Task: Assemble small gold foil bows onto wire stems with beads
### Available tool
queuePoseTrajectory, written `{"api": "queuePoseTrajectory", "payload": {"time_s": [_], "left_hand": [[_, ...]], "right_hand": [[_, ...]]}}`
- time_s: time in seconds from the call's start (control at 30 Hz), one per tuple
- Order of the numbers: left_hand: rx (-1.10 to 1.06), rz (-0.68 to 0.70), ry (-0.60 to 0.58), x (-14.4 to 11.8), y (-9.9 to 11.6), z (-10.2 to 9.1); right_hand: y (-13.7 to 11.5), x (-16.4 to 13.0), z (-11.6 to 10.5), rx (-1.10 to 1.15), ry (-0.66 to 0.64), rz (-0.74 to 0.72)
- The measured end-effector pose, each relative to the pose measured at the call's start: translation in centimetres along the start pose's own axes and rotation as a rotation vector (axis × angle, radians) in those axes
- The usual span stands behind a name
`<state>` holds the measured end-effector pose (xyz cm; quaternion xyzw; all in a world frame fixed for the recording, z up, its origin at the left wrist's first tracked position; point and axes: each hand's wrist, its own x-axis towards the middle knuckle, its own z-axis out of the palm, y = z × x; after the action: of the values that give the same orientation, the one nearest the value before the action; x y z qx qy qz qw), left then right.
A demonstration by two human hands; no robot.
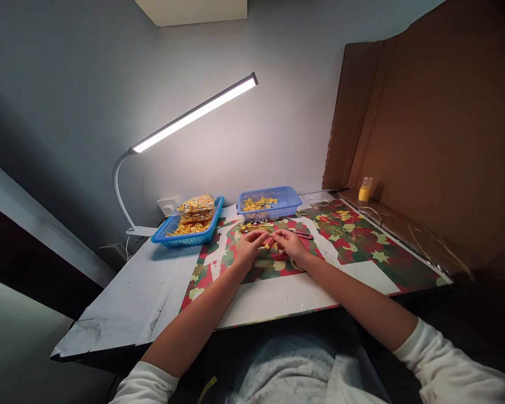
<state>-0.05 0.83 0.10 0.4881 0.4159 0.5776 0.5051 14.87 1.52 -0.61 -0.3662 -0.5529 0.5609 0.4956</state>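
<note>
Left hand (251, 242) and right hand (292, 243) on the star-patterned red and green table (362, 247), fingers curled together pinching a small yellow piece (268, 245) between them, red-handled tool (303, 235) just beyond, two blue plastic baskets (273, 203) of yellow pieces farther back, lit white desk lamp (193, 115) behind.

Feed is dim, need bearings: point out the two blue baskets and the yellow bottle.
Left blue basket (165, 238): head view, on its front-left rim.
Right blue basket (292, 201): head view, on its right wall.
Yellow bottle (364, 191): head view, on its body.
</note>
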Motion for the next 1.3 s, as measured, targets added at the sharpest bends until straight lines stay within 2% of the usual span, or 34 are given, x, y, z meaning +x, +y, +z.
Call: {"api": "queuePoseTrajectory", "payload": {"time_s": [0.2, 0.37, 0.5, 0.63, 0.77, 0.83, 0.9, 1.0, 1.07, 1.17, 1.3], "left_hand": [[0.065, 0.13, 0.039, 0.4, 0.8, -0.3], [0.032, 0.174, 0.06, 0.5, 2.1, -0.1], [0.004, 0.195, 0.068, 0.6, 2.5, -0.2], [0.064, 0.23, -0.014, 0.4, 2.4, 0.1], [0.144, 0.201, -0.118, -0.1, 2.4, 0.5], [0.245, 0.224, -0.126, -0.1, 2.3, 0.2], [0.435, 0.321, -0.159, 0.1, 2.0, -0.2], [0.917, 0.455, -0.283, 0.8, 1.0, -1.0], [1.121, 0.458, -0.298, 1.1, 0.3, -1.2], [1.2, 0.411, -0.306, 1.4, -0.4, -1.1], [1.14, 0.361, -0.308, 1.4, -0.5, -0.9]], "right_hand": [[0.1, 0.4, -0.6, -0.113, 0.066, 0.013], [0.6, 0.8, -1.3, -0.32, 0.06, -0.081], [-0.2, 0.6, -1.7, -0.331, 0.042, -0.143], [-1.4, 0.2, -1.3, -0.195, -0.133, -0.256], [-1.9, -0.1, -0.6, -0.147, -0.247, -0.243], [-2.2, -0.2, -0.4, -0.131, -0.259, -0.222], [-2.6, -0.2, -0.4, -0.066, -0.246, -0.203], [-3.7, -0.3, -0.8, 0.066, -0.212, -0.182], [-4.5, -0.3, -1.3, 0.146, -0.183, -0.172], [-5.1, -0.4, -2.2, 0.233, -0.159, -0.176], [-5.3, -0.4, -2.9, 0.247, -0.162, -0.2]]}}
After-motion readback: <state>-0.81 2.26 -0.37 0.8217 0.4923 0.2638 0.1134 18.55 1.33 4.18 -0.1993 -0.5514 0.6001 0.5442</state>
